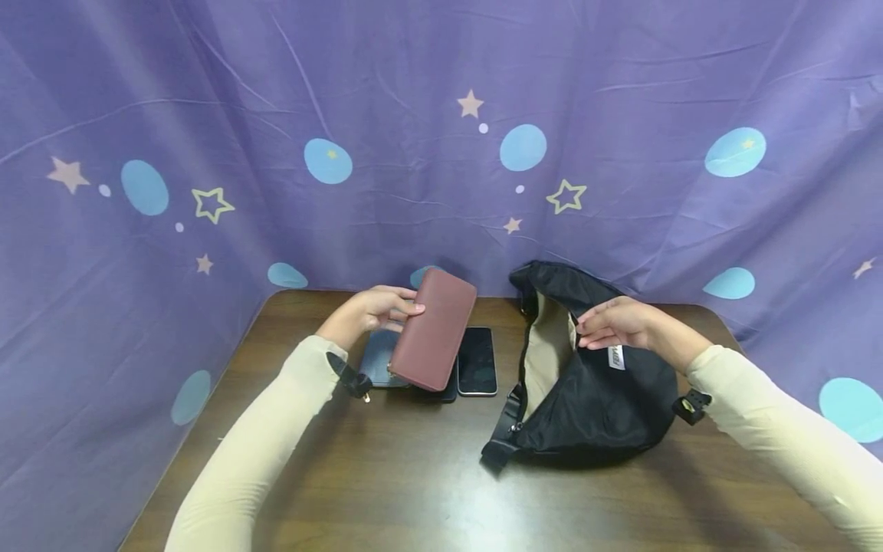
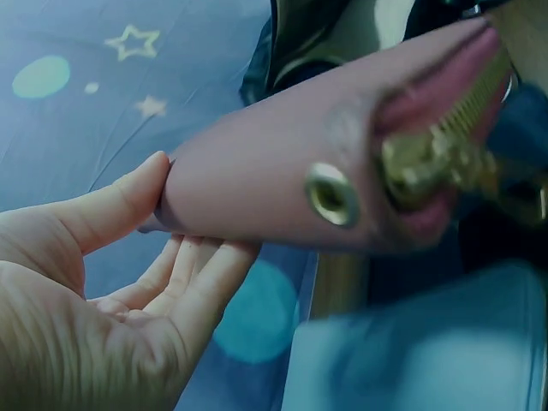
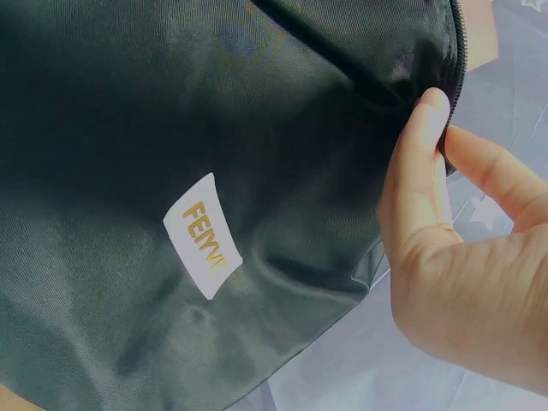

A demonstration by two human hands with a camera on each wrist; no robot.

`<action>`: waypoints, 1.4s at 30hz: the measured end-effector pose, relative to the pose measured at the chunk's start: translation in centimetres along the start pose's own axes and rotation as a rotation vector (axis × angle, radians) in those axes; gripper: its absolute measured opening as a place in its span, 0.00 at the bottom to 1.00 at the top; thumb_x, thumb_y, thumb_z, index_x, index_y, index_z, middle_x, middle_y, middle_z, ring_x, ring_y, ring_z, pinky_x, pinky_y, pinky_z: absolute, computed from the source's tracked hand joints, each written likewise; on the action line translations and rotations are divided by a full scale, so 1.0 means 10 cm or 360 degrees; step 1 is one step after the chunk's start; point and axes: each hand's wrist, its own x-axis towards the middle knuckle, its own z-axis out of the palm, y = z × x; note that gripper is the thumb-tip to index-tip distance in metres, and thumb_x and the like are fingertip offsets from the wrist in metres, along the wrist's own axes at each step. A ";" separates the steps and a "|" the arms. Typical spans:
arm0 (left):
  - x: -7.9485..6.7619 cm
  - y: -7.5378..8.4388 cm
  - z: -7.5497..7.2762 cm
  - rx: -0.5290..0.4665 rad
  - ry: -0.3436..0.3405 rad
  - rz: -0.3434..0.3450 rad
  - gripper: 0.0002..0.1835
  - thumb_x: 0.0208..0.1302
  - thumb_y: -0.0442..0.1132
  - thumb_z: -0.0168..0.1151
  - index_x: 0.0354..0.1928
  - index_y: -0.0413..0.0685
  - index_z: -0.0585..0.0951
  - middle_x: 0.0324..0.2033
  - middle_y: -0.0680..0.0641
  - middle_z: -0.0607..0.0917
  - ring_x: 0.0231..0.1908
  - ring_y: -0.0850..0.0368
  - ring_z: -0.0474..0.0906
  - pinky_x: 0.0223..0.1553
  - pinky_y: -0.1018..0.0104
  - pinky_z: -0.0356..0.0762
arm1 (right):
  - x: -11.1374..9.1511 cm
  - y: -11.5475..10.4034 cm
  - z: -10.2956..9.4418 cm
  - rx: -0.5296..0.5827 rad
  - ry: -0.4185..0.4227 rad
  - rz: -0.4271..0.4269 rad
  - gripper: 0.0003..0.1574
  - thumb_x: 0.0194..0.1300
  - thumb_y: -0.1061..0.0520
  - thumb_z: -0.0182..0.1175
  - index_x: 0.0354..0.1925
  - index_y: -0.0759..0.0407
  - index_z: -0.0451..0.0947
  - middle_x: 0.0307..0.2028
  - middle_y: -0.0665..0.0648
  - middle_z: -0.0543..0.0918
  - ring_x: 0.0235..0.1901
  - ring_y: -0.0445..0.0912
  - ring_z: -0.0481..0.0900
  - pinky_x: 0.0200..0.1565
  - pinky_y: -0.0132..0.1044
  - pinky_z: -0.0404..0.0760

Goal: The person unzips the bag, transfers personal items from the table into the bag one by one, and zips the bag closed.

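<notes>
My left hand (image 1: 385,308) holds a reddish-brown zip wallet (image 1: 438,328) by its left edge, thumb on one face and fingers behind. The wallet is tilted above the table, over a blue flat item (image 1: 378,360) and a dark one partly hidden beneath it. In the left wrist view, a brass zipper (image 2: 428,167) and an eyelet (image 2: 332,194) show at the wallet's end. With my right hand (image 1: 624,326) I pinch the zippered edge of a black bag (image 1: 607,406), whose mouth gapes and bares a beige lining (image 1: 546,349). A white label (image 3: 204,235) is on the bag's outside.
A phone (image 1: 477,360) with a dark screen lies on the wooden table (image 1: 386,475), between the wallet and the bag. The bag's strap (image 1: 502,441) trails toward the front. A purple patterned cloth (image 1: 428,153) hangs behind the table and at its sides.
</notes>
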 end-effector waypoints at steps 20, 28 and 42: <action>0.44 0.01 0.74 -0.0089 -0.0225 -0.0038 0.25 0.76 0.33 0.56 0.71 0.34 0.69 0.36 0.50 0.84 0.44 0.54 0.82 0.70 0.45 0.71 | 0.02 -0.05 -0.05 -0.0078 -0.0017 0.0025 0.07 0.71 0.68 0.56 0.40 0.59 0.80 0.32 0.50 0.88 0.34 0.41 0.88 0.45 0.33 0.88; 0.58 0.02 1.09 -0.0067 -0.0235 -0.0092 0.25 0.73 0.32 0.60 0.70 0.35 0.71 0.40 0.46 0.85 0.54 0.47 0.82 0.69 0.47 0.73 | 0.02 -0.05 -0.06 -0.0082 -0.0048 0.0015 0.07 0.71 0.67 0.56 0.39 0.58 0.80 0.33 0.50 0.88 0.35 0.41 0.88 0.45 0.33 0.87; 0.92 -0.06 1.48 -0.0241 -0.0145 -0.0144 0.26 0.71 0.30 0.60 0.69 0.30 0.70 0.68 0.30 0.73 0.69 0.37 0.71 0.71 0.47 0.70 | -0.03 -0.05 -0.08 -0.0101 -0.0040 -0.0006 0.08 0.70 0.68 0.56 0.39 0.58 0.80 0.32 0.50 0.88 0.34 0.41 0.88 0.45 0.33 0.87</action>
